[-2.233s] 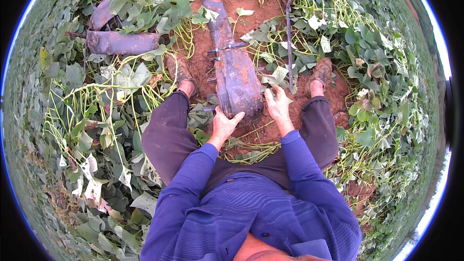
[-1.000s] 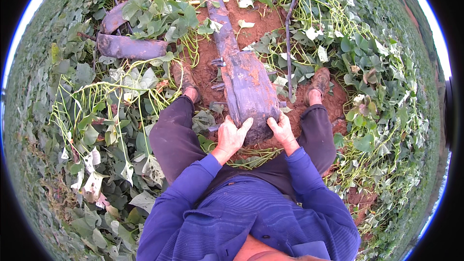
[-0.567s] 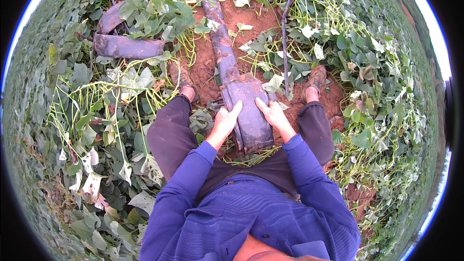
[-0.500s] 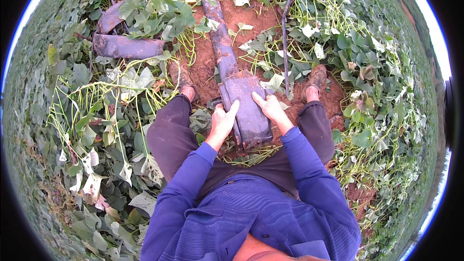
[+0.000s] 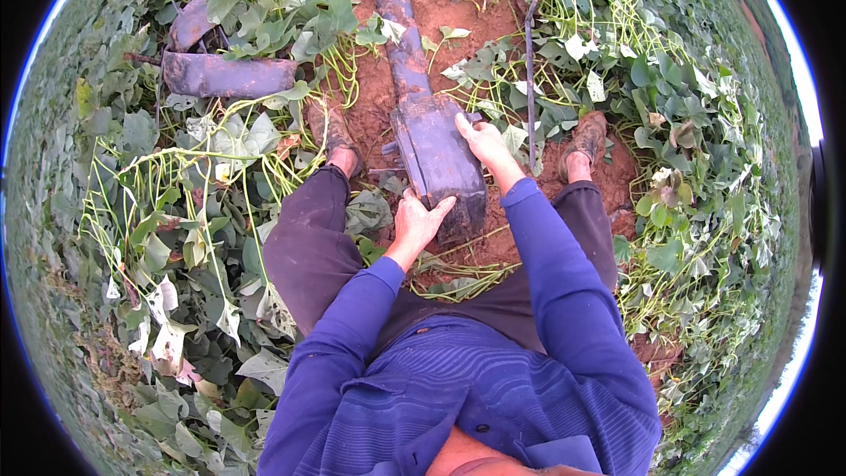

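Between my knees is a muddy, dark grey, box-shaped bundle (image 5: pixel 441 145) with layered edges along its left side. It looks like a flat hose folded over itself, though I cannot be sure. A long flat dark strip (image 5: pixel 405 44) runs from its far end straight away over the soil. My left hand (image 5: pixel 419 222) grips the near left corner, thumb on top and fingers partly hidden beneath. My right hand (image 5: pixel 485 145) holds the far right edge, its thumb lying on the upper face and its other fingers tucked under the side.
Other dark muddy pieces (image 5: pixel 229 77) lie on vines at the far left. A thin dark rod or tube (image 5: pixel 530 62) stretches along the right of the red soil (image 5: pixel 476 22). Leafy green vines (image 5: pixel 679 141) surround my muddy shoes (image 5: pixel 333 134).
The bundle has shifted away from me and its near end now shows. My left hand slid to the near corner, while my right hand moved farther along the right edge.
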`<state>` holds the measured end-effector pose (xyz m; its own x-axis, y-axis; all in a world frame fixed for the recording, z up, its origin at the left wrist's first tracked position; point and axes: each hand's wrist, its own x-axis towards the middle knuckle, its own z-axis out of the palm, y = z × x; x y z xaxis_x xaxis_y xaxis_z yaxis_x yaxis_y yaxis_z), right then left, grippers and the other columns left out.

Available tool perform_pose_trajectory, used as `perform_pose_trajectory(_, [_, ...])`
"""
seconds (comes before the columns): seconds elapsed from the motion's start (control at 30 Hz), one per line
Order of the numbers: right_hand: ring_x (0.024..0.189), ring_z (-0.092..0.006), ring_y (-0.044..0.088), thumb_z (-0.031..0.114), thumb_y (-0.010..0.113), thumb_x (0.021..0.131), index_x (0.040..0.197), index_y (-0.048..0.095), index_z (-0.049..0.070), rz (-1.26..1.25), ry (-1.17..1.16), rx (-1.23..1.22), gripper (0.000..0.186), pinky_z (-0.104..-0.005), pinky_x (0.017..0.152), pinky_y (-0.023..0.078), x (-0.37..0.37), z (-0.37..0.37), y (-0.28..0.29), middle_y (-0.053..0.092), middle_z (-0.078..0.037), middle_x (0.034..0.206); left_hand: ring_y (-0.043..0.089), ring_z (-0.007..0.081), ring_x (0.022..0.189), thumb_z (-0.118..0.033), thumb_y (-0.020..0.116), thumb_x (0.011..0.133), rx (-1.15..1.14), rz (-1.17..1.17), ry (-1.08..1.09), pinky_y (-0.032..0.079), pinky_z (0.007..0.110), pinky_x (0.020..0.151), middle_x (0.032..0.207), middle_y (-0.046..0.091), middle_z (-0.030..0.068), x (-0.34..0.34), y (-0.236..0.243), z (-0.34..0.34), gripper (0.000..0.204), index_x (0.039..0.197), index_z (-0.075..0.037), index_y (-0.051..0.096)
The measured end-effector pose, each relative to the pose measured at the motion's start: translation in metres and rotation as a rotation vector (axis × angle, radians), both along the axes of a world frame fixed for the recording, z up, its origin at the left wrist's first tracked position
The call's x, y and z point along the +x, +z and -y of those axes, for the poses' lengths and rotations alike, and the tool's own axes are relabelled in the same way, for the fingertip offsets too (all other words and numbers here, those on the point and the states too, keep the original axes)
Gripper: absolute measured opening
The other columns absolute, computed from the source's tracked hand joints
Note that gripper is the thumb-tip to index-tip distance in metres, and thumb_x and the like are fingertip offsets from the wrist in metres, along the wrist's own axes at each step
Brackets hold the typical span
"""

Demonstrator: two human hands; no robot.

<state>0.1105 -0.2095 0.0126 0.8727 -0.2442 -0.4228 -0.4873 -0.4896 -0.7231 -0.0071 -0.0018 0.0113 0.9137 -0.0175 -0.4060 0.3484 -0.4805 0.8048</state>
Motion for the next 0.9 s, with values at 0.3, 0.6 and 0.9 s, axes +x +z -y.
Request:
perform_pose_trajectory(0.3, [0.108,-0.0179,0.065,0.035,0.08,0.094,0.134,0.058,-0.009,0.257,-0.223,0.244,0.063,-0.033,0.097,0.053,-0.118,0.055,-0.087,0.07,-0.014,0.12,0.07,0.0475,0.111,-0.069,0.075,0.081,0.126,0.07,-0.062,0.054,0.05,0.097,0.114,0.071,0.0346,0.078,-0.002,0.013,0.096,0.125,0.015,0.057])
perform_pose_trajectory(0.6, [0.11,-0.0202,0.068,0.033,0.083,0.09,0.142,0.054,-0.004,0.205,-0.082,0.312,0.07,-0.0352,0.1,0.053,-0.075,0.003,-0.075,0.072,-0.015,0.124,0.071,0.0372,0.112,-0.049,0.084,0.083,-0.229,0.308,0.247,0.054,0.045,0.094,0.115,0.072,0.0292,0.15,-0.026,0.006,0.066,0.116,0.006,0.07])
perform_pose_trajectory(0.9, [0.107,-0.0185,0.068,0.031,0.084,0.09,0.136,0.058,-0.003,0.345,-0.127,0.431,0.063,-0.0353,0.097,0.054,-0.024,0.003,-0.086,0.072,-0.013,0.122,0.072,0.0301,0.114,-0.037,0.092,0.076,-0.211,0.096,-0.025,0.054,0.041,0.1,0.122,0.075,0.0163,0.077,-0.065,0.014,0.075,0.135,-0.003,0.061])
